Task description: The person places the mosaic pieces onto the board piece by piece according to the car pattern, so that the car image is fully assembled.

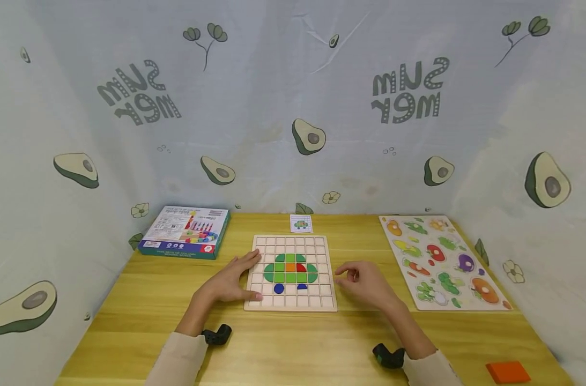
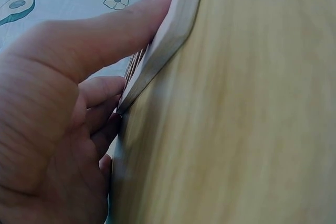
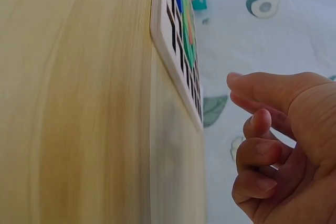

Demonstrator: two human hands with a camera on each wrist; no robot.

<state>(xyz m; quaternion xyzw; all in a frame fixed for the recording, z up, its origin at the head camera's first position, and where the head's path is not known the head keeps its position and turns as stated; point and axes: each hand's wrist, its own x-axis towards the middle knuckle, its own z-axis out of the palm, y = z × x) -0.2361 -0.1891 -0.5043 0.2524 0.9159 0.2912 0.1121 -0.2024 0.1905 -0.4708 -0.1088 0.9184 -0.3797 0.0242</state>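
Note:
A wooden grid board (image 1: 291, 307) lies on the table, bearing green pieces (image 1: 269, 272) around an orange square (image 1: 290, 267). A red piece (image 1: 301, 267) sits to the right of that square. Below are a blue circle (image 1: 279, 288) and a blue half-circle (image 1: 302, 287). My left hand (image 1: 230, 280) spans the board's left edge, thumb resting on its near corner and fingers touching farther up the side. Just off the right edge hovers my right hand (image 1: 365, 281), thumb and index finger extended close together, other fingers loosely curled. Nothing shows between its fingertips.
A small pattern card (image 1: 301, 223) lies behind the board. At the back left is a toy box (image 1: 184, 233); to the right, a fruit and vegetable puzzle board (image 1: 447, 262). An orange block (image 1: 508, 372) sits near the front right. Patterned cloth (image 1: 273, 107) hangs behind the table.

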